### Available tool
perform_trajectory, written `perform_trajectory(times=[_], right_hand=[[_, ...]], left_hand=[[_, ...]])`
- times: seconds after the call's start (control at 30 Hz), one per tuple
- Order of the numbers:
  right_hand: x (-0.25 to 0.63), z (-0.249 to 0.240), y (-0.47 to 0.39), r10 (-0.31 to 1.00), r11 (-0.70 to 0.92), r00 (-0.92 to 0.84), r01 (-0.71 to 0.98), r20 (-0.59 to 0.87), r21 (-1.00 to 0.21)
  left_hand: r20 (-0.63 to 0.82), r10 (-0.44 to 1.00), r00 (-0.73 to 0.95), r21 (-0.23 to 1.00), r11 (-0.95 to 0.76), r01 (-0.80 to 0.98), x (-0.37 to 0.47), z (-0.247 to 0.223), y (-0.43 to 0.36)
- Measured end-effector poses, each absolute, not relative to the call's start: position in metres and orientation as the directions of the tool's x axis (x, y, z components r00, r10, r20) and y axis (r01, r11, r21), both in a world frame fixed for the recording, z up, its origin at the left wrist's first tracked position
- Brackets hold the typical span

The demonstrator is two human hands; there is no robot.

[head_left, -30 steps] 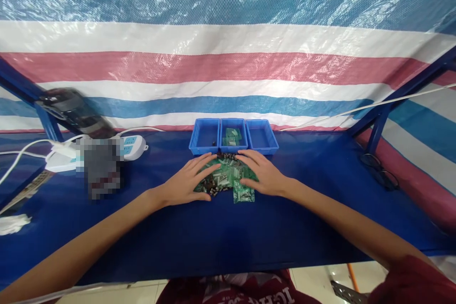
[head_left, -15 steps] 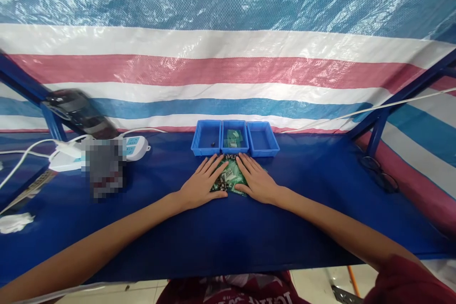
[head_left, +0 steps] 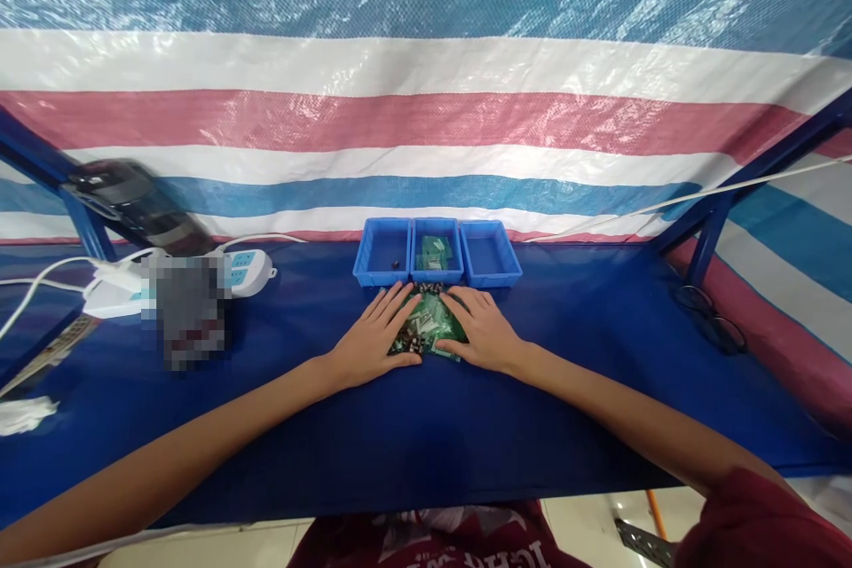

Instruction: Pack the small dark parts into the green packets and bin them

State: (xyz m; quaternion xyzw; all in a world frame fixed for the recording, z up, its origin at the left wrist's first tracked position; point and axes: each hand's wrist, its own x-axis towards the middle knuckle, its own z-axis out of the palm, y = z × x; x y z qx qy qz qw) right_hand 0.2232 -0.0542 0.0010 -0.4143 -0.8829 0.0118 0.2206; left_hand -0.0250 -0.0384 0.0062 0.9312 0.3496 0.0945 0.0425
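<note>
Workshop, prob. — blue bench point(head_left: 426, 444) w/ bins point(head_left: 491, 250) & sm. parts point(head_left: 429, 319).

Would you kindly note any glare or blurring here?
Head view: glare streaks the multicolour striped plastic sheet; head view: coarse pixelation masks a dark object before the white plastic power strip; head view: small green pieces between left hand and right hand lack detail.

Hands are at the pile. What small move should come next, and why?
Probably the right hand should pick one green packet for the middle blue bin: similar green packets already lie there, and that open hand is at the edge of the mixed pile.
</note>
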Motion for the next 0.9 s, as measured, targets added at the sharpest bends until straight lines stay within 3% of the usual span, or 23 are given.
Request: perform_trajectory(times=[0.13, 0.2, 0.37, 0.53, 0.6, 0.9], right_hand=[[0.219, 0.003, -0.059, 0.719, 0.657, -0.541, 0.735, 0.436, -0.170], [0.216, 0.004, -0.061, 0.720, 0.661, -0.528, 0.720, 0.450, -0.213], [0.216, 0.019, -0.055, 0.786, 0.616, -0.388, 0.553, 0.481, -0.561], [0.210, 0.031, -0.040, 0.861, 0.472, -0.016, 0.401, 0.509, -0.785], [0.202, 0.029, -0.035, 0.846, 0.482, 0.049, 0.357, 0.531, -0.800], [0.187, 0.013, -0.021, 0.805, 0.554, 0.017, 0.335, 0.593, -0.762]], left_hand=[[0.183, 0.663, 0.726, 0.122, -0.748, 0.653, -0.027, 0.006, -0.039], [0.190, 0.660, 0.727, 0.112, -0.750, 0.651, -0.027, 0.006, -0.039], [0.186, 0.650, 0.737, 0.115, -0.759, 0.641, -0.028, 0.006, -0.036], [0.208, 0.678, 0.705, 0.190, -0.735, 0.651, -0.026, 0.006, -0.029], [0.282, 0.681, 0.675, 0.234, -0.731, 0.640, -0.021, 0.008, -0.026], [0.634, 0.702, 0.325, 0.513, -0.696, 0.502, 0.010, 0.021, 0.002]])
